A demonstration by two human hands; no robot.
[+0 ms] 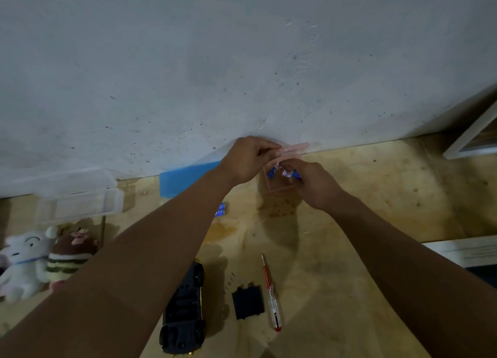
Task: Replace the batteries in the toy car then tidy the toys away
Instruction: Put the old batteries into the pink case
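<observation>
Head view: both arms reach far forward to the back of the counter point(349, 250), where a small clear box point(279, 184) stands just beside the wall. The left hand point(246, 158) has its fingers pinched on the box's lid point(294, 149), holding it tilted up and open. The right hand point(313, 184) has its fingers closed around blue batteries point(291, 173) at the mouth of the box. These look small, hard and smooth, light enough for a fingertip pinch but likely to roll or slip, so a hold across the middle of the barrel seems safest. Two more batteries point(221, 209) lie loose on the counter, well apart from the box. The toy car point(185, 312) lies belly up near the front edge, with its black battery cover point(247, 301) off beside it, a few small screws point(229, 282) just above that, and a red-handled screwdriver point(271, 295) to the right. Plush toys point(45, 261) and a clear storage tub point(78, 199) sit at the far left
</observation>
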